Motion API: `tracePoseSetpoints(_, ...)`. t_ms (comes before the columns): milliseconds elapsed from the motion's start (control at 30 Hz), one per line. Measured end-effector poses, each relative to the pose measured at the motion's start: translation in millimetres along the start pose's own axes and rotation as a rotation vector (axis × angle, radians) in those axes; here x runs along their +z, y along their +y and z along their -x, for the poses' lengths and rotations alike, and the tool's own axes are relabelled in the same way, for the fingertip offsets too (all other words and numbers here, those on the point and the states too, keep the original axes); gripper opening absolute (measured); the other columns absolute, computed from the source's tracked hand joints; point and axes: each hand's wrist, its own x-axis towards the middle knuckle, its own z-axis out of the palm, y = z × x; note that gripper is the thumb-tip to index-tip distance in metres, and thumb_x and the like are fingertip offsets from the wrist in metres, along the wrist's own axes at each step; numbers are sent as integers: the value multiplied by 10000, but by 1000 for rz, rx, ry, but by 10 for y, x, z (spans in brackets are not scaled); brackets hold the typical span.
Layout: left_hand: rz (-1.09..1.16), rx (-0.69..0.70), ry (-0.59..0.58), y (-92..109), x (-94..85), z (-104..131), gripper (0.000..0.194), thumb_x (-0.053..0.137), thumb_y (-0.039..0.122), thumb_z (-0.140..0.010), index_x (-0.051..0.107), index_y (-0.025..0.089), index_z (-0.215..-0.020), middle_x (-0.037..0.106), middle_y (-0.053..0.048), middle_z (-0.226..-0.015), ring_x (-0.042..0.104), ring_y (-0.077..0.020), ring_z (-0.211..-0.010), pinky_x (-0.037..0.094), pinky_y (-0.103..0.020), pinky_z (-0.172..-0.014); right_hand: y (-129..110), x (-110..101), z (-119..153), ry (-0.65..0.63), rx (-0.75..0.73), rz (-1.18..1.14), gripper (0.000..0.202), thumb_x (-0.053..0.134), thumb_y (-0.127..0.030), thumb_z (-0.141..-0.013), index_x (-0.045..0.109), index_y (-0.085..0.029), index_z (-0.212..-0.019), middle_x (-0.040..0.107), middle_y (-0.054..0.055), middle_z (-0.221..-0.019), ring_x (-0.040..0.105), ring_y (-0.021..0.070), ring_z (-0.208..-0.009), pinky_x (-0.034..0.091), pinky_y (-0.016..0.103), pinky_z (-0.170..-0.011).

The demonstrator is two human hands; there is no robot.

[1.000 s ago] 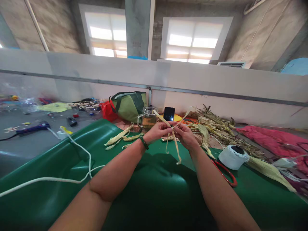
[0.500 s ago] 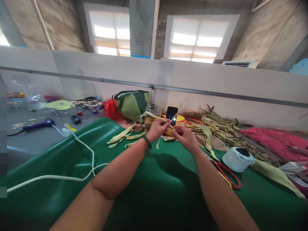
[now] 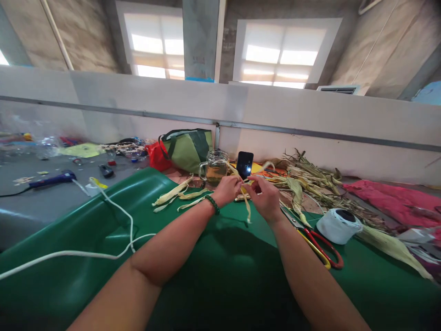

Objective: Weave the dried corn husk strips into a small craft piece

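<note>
Both my hands meet over the far part of a green mat (image 3: 220, 271). My left hand (image 3: 227, 189), with a dark bead bracelet on its wrist, and my right hand (image 3: 265, 198) pinch thin pale corn husk strips (image 3: 245, 198) between their fingertips. One strip hangs down toward the mat; another end sticks up to the right. Loose husk strips (image 3: 175, 195) lie on the mat left of my left hand.
Red-handled scissors (image 3: 319, 246) and a white spool of thread (image 3: 339, 225) lie right of my right arm. Behind the hands stand a glass mug (image 3: 215, 168), a phone (image 3: 244, 164), a green bag (image 3: 188, 149) and a heap of dry husks (image 3: 317, 184). A white cord (image 3: 113, 230) crosses the mat's left.
The hands have shifted the husk strips: the long end that hung down a second ago was drawn up, and a shorter end hangs between the hands now. The view has moved slightly.
</note>
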Motion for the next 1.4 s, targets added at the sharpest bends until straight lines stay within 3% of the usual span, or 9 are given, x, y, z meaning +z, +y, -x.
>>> tracePoseSetpoints(133, -239, 17, -145, 54, 20, 55, 227, 487, 126, -829, 711, 124, -792, 691, -103, -789, 618, -177, -732, 468, -264, -704, -57, -14, -3, -19, -42, -78, 254, 568, -416, -859, 608, -209, -720, 526, -28, -574, 483, 119, -519, 403, 247, -538)
tracePoseSetpoints(433, -157, -95, 126, -159, -129, -85, 257, 501, 165, -865, 746, 148, -942, 738, -83, -903, 659, -170, -844, 477, -250, -799, 154, -127, -11, 223, 86, -27, 259, 622, -431, -817, 588, -204, -698, 605, -25, -579, 527, 116, -488, 423, 244, -526)
tracePoseSetpoints(633, -193, -36, 243, -210, -200, -98, 291, 459, 171, -891, 730, 159, -998, 720, -100, -928, 642, -190, -890, 469, -284, -842, 213, -251, -71, 71, -88, 194, 223, 552, -347, -869, 641, -207, -719, 678, 64, -767, 618, 188, -725, 457, 298, -672)
tracePoseSetpoints(767, -178, -15, 278, -198, -262, -81, 284, 465, 188, -889, 719, 165, -1012, 711, -99, -928, 630, -198, -896, 456, -292, -849, 211, -187, -58, -60, -37, 256, 194, 505, -284, -872, 679, -200, -848, 694, 91, -814, 619, 209, -744, 438, 316, -677)
tracePoseSetpoints(867, -101, -1, 325, -209, -289, -78, 280, 479, 194, -883, 711, 162, -1035, 708, -106, -969, 629, -199, -914, 448, -295, -876, 210, -107, -57, -93, 124, 54, 205, 527, -332, -836, 671, -192, -795, 683, 79, -768, 606, 206, -710, 446, 330, -667)
tracePoseSetpoints(1000, 101, -26, 390, -197, -250, -81, 252, 490, 193, -870, 722, 153, -959, 719, -83, -932, 636, -179, -878, 457, -260, -835, 111, -23, -71, -207, 476, -580, 317, 659, -478, -699, 657, -189, -828, 588, -12, -598, 510, 131, -519, 436, 287, -537)
tracePoseSetpoints(1167, 591, -173, 87, -64, -120, -68, 287, 454, 195, -854, 697, 90, -743, 516, 24, -466, 437, -69, -421, 369, -183, -477, -55, 66, -67, -205, 703, -938, 403, 789, -486, -530, 631, -183, -744, 567, -43, -573, 451, 71, -455, 408, 237, -482)
tracePoseSetpoints(1300, 864, -244, -94, 47, -151, -36, 266, 584, 88, -695, 705, 71, -931, 651, -8, -673, 454, -26, -455, 366, -137, -447, -21, 75, -69, -95, 625, -724, 349, 749, -478, -576, 644, -177, -717, 569, -33, -529, 473, 95, -464, 405, 248, -482)
tracePoseSetpoints(1400, 908, -240, -132, 71, -198, -13, 258, 715, 175, -658, 718, 61, -889, 692, -62, -793, 542, -54, -557, 404, -131, -466, 6, 49, -70, -62, 514, -549, 281, 691, -449, -638, 664, -180, -714, 622, -3, -579, 516, 124, -513, 430, 271, -522)
